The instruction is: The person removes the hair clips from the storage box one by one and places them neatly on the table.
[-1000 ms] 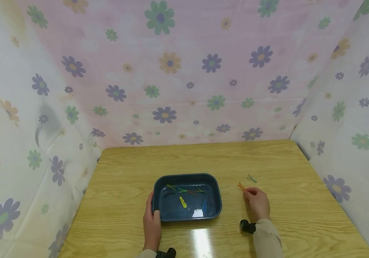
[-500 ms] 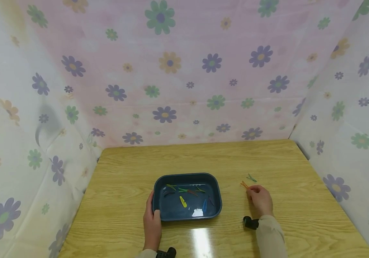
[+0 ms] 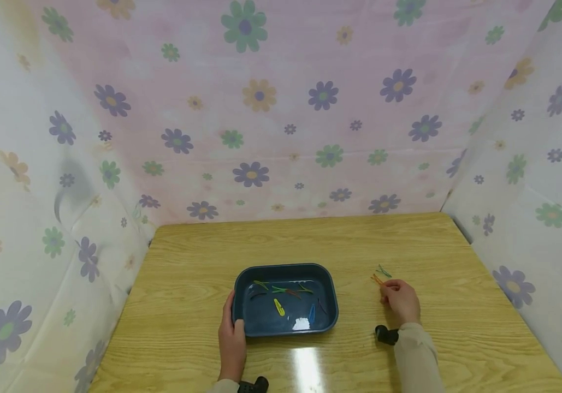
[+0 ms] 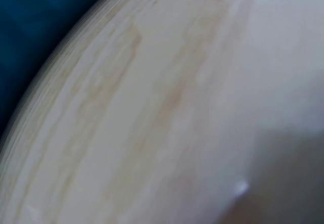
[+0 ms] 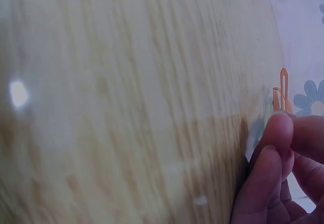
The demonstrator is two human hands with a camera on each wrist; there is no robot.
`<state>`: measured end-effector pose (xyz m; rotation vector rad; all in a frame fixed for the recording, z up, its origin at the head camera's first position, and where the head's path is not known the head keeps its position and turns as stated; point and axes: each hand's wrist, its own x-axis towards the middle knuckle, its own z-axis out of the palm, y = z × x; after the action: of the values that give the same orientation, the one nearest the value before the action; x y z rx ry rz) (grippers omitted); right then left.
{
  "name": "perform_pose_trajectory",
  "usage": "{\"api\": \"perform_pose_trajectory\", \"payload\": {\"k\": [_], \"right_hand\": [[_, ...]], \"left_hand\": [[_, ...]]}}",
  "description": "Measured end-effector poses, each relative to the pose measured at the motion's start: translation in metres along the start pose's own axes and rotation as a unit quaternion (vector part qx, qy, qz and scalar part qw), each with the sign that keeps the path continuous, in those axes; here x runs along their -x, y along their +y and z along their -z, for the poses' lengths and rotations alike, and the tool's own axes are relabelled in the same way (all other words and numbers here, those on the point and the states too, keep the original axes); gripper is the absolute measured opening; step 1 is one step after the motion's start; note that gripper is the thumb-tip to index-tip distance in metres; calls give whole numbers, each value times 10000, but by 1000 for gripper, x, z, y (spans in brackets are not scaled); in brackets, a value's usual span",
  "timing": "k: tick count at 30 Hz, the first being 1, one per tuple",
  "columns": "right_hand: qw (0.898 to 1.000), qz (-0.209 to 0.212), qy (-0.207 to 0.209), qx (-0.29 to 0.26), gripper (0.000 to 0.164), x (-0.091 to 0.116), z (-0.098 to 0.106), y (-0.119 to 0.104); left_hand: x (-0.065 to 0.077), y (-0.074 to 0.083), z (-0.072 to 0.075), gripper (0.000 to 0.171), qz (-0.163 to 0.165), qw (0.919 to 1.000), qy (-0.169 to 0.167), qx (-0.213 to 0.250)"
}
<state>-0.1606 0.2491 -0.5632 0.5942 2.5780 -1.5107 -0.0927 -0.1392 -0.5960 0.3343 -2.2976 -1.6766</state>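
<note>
A dark blue tray (image 3: pixel 271 325) sits on the table with several hair clips inside, among them a yellow hair clip (image 3: pixel 279 307) and a blue hair clip (image 3: pixel 312 313). My left hand (image 3: pixel 232 344) grips the tray's left end, thumb at the near-left corner and fingers along the outer wall. Right of the tray, my right hand (image 3: pixel 401 301) pinches an orange hair clip (image 3: pixel 377 279) between thumb and fingers; its snapped-apart prongs point away in the right wrist view (image 5: pixel 284 89). Just beyond the fingertips, a green hair clip (image 3: pixel 384 271) lies on the table.
The wood-grain table (image 3: pixel 187 256) runs back to a flowered cloth (image 3: pixel 281 109) that also hangs at both sides. A bright light reflection (image 3: pixel 308 368) shows in front of the tray. Mostly blurred table fills the left wrist view.
My right hand has shifted a little to the right and away from me with the orange hair clip, closer to the green one. The left hand and tray have stayed put.
</note>
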Motion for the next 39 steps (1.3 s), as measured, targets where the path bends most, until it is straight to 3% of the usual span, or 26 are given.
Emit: {"api": "perform_pose_trajectory", "payload": {"k": [7,13,29,39], "right_hand": [[10000,-44,7,-36,28,0,2,-2],[10000,34,-18,-27,28,-4,6,-1],[9997,-116,174,114,28,-7,4,-2],[9961,0,833,278,32,0,-7,1]], "left_hand": [[2,8,1,67,21,10000,-25,-8],[0,-2,-1,68,-37,10000,-3,-79],[1,-1,0,68,-153,9998,48,-153],[0,-3,-1,67,-138,9997,82,-178]]}}
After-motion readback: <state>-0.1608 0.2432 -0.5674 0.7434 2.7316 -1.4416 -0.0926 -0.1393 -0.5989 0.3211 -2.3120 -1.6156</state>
